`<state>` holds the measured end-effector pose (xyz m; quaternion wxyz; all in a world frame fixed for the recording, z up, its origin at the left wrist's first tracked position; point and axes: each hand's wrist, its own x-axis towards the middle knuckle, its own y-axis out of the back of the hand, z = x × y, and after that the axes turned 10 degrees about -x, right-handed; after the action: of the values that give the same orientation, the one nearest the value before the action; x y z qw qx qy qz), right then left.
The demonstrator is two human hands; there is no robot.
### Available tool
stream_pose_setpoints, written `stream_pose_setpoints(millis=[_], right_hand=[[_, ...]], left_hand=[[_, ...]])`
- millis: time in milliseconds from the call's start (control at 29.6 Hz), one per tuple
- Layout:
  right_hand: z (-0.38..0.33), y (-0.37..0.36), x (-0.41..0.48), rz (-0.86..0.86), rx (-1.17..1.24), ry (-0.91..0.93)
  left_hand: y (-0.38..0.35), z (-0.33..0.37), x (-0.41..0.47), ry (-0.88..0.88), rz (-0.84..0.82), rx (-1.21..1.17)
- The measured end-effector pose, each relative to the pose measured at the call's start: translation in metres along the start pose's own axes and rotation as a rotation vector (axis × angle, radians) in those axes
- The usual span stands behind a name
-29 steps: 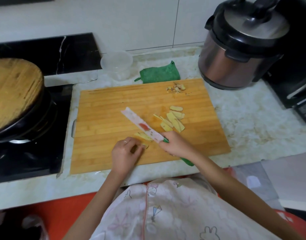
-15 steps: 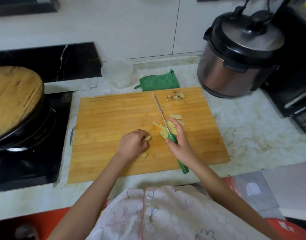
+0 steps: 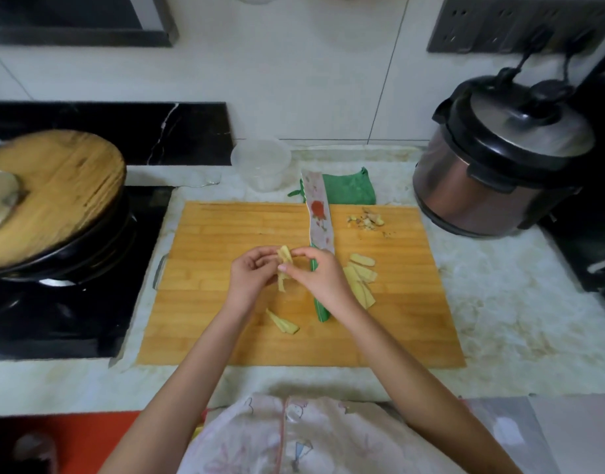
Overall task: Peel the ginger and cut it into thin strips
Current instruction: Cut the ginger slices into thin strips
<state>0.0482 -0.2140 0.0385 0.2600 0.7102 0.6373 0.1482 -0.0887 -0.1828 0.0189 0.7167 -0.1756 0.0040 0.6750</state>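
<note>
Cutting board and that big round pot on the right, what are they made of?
The rectangular tan cutting board looks like bamboo or wood: glued strips, matte grain. The round cooker pot seems brushed steel, dully reflective, with a black, probably plastic, rim.

— Wearing what, at the near edge?
— Dressed in a pale, whitish-pink garment, printed with small cartoon figures in faint outline.
— Printed with anything clear enough to name?
— With a little blue umbrella shape near the middle, pink flower outlines to its left, and a rabbit-like outline farther up. Trimmed with a thin pink seam running from near to far.
— And past the cloth?
— Bare along the left forearm to the left hand, likewise along the right forearm to the right hand.
</note>
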Motion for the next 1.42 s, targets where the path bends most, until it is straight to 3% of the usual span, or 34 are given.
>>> stream_pose_setpoints(millis=[169,372,507,676,1115,1419], right_hand=[[-0.007,0.005,0.013,0.039,0.041,0.032],[-0.013,0.02,0.025,0.046,0.225,-0.075],[-0.017,0.025,0.026,0.016,0.366,-0.135],[-0.031,0.025,0.032,0.0,0.373,-0.136],[-0.041,0.039,0.045,0.012,0.541,-0.158],[-0.061,0.039,0.045,0.097,0.359,-0.029]], left_hand=[[-0.004,0.009,0.0,-0.046,0.051,-0.036],[-0.002,0.031,0.007,-0.073,0.087,-0.181],[-0.002,0.039,0.015,-0.111,0.027,-0.041],[-0.019,0.052,0.015,-0.151,-0.091,0.143],[-0.012,0.078,0.023,-0.114,0.013,0.029],[-0.028,0.09,0.025,-0.099,-0.004,-0.063]])
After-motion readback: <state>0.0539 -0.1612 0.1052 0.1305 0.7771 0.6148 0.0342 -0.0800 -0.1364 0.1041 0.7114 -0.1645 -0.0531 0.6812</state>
